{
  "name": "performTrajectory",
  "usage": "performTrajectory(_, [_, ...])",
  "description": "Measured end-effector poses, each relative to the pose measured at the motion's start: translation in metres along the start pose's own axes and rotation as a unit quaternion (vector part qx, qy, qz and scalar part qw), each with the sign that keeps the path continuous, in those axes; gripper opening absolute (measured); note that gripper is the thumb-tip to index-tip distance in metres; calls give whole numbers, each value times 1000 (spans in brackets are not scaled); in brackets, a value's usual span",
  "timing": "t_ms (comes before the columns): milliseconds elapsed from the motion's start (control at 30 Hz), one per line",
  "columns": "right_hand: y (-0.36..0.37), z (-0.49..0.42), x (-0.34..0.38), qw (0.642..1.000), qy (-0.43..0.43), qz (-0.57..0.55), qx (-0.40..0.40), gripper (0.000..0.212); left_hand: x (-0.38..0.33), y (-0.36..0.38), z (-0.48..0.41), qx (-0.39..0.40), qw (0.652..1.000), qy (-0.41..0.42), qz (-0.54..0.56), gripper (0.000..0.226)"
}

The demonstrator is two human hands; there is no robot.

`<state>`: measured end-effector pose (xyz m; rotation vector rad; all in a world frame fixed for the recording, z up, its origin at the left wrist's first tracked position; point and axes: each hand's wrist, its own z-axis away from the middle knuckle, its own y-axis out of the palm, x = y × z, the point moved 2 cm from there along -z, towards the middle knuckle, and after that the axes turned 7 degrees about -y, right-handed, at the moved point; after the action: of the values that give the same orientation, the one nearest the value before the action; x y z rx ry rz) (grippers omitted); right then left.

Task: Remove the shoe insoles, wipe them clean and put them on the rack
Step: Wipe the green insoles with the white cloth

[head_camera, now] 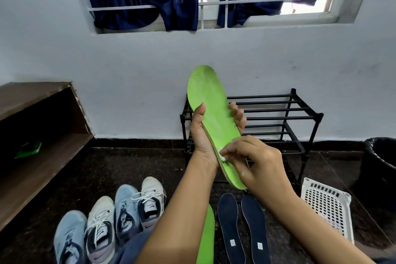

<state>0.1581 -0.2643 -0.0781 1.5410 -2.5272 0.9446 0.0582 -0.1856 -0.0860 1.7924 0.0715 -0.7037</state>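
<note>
One green insole (205,92) stands toe-up, gripped by the left hand (199,135); the right hand (259,163) pinches what seems a white wipe (221,156) against its heel half.

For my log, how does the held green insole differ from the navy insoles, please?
The green insole is bright, raised in the left hand; the navy insoles are dark, flat on the floor. The right hand presses a wipe on the green insole; nothing touches the navy insoles. All are outside shoes.

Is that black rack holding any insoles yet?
Empty where visible: the black rack shows bare bars; the green insole hides its left end.
</note>
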Motion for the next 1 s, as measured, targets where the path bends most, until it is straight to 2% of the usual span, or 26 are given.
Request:
performTrajectory(267, [3, -4, -7, 996, 20, 33, -80, 14, 20, 10, 1, 11, 997, -57, -48, 68])
performTrajectory(567, [6, -5, -3, 996, 85, -24, 5, 18, 5, 2, 2, 10, 997, -64, -34, 69])
performTrajectory(700, [6, -5, -4, 995, 96, -37, -16, 19, 9, 2, 2, -11, 998, -54, -25, 68])
performTrajectory(800, [5, -7, -5, 997, 71, -23, -28, 19, 13, 5, 3, -35, 998, -42, -19, 56])
performTrajectory(1000, [5, -11, -13, 996, 56, 34, -63, 19, 26, 12, 5, -45, 995, -62, -72, 52])
